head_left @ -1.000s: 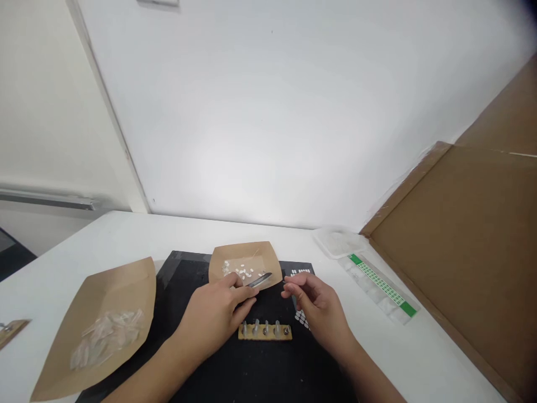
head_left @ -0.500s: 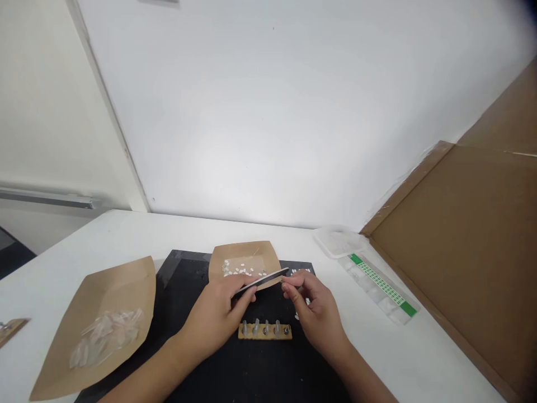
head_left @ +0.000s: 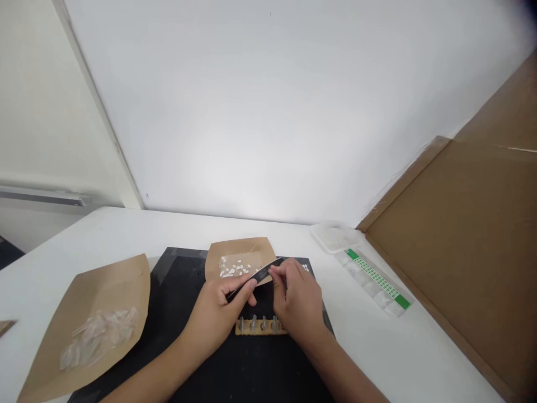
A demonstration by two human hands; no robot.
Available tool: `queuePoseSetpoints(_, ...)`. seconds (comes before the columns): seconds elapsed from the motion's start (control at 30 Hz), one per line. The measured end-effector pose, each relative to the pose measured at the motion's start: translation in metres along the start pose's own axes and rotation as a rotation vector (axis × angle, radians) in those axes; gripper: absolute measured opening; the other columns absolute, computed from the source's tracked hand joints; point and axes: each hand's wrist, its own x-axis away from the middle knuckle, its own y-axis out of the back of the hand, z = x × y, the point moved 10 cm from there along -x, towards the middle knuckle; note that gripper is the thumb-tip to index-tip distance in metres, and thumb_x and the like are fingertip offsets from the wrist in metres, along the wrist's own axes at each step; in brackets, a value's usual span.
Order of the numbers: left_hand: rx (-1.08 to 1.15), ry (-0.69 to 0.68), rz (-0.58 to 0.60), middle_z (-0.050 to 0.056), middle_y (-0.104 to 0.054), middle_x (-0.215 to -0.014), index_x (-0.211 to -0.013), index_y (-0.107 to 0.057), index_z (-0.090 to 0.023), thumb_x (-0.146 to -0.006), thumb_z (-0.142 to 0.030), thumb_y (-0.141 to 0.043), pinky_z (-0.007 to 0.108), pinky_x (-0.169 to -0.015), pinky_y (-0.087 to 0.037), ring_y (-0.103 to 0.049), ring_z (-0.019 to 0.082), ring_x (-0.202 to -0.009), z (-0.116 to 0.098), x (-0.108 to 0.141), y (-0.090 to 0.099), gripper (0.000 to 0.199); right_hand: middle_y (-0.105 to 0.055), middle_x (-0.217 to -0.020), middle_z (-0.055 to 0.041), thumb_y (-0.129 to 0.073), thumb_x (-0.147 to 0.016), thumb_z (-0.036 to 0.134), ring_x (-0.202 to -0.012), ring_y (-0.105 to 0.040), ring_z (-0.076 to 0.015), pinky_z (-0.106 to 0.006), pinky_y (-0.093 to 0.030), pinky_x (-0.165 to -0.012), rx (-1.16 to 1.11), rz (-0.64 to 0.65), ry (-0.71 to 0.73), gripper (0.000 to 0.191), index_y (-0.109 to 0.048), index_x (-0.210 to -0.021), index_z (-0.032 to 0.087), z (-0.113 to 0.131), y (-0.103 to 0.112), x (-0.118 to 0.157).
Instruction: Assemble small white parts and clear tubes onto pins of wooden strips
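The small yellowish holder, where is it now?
In the head view, the yellowish holder lies on the black mat, low near centre, its right end hidden by the right hand.

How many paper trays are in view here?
2. The left tray lies left of the left hand, holding clear pieces; the far tray lies just beyond that hand, its near edge partly hidden, holding white pieces. No others show.
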Motion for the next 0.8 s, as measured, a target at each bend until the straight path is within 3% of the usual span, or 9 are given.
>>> queuePoseSetpoints(0.1,-0.032,-0.068,-0.076,0.0,-0.08,-0.083,-0.068,-0.075,-0.022,-0.1,-0.044,-0.059,0.026,-0.08,-0.055,-0.076,0.021,-0.088,-0.004,0.0,0.008,0.042,-0.063,-0.083,-0.0043,-0.048,-0.106,0.023,-0.072,-0.058,-0.021,-0.033,-0.038,-0.066,0.013,0.031,0.024,0.019,-0.053,-0.088,0.022,0.008,-0.01,-0.003)
queuePoseSetpoints(0.3,-0.103,-0.199,-0.148,0.001,-0.082,-0.084,-0.075,-0.078,-0.023,-0.101,-0.037,-0.06,0.027,-0.08,-0.058,-0.079,0.021,-0.084,-0.012,0.003,0.011,0.035,-0.062,-0.082,-0.004,-0.048,-0.106,0.025,-0.069,-0.055,-0.021,-0.033,-0.034,-0.065,0.048,0.056,0.008,0.021,-0.051,-0.085,0.022,0.004,-0.014,-0.009)
queuePoseSetpoints(0.47,-0.172,-0.241,-0.156,0.002,-0.083,-0.089,-0.087,-0.082,-0.021,-0.102,-0.033,-0.058,0.024,-0.061,-0.058,-0.077,0.018,-0.067,-0.018,0.004,0.012,0.03,-0.063,-0.083,-0.0039,-0.048,-0.105,0.023,-0.072,-0.057,-0.0207,-0.033,-0.035,-0.068,-0.008,0.14,0.055,0.02,-0.051,-0.085,0.022,0.008,-0.023,-0.01)
queuePoseSetpoints(0.53,-0.203,-0.262,-0.15,0.003,-0.083,-0.09,-0.091,-0.082,-0.021,-0.102,-0.032,-0.058,0.023,-0.058,-0.058,-0.076,0.017,-0.064,-0.019,0.004,0.011,0.029,-0.063,-0.083,-0.004,-0.049,-0.105,0.022,-0.071,-0.056,-0.0208,-0.034,-0.034,-0.068,0.003,0.117,0.048,0.021,-0.05,-0.084,0.023,0.008,-0.022,-0.011)
queuePoseSetpoints(0.8,-0.312,-0.449,-0.218,0.007,-0.083,-0.094,-0.104,-0.083,-0.02,-0.102,-0.024,-0.059,0.029,-0.079,-0.064,-0.08,0.021,-0.082,-0.036,0.013,0.014,0.025,-0.063,-0.082,-0.0034,-0.049,-0.103,0.018,-0.073,-0.057,-0.0205,-0.035,-0.033,-0.07,-0.056,0.092,0.019,0.022,-0.049,-0.082,0.023,0.008,-0.016,-0.015)
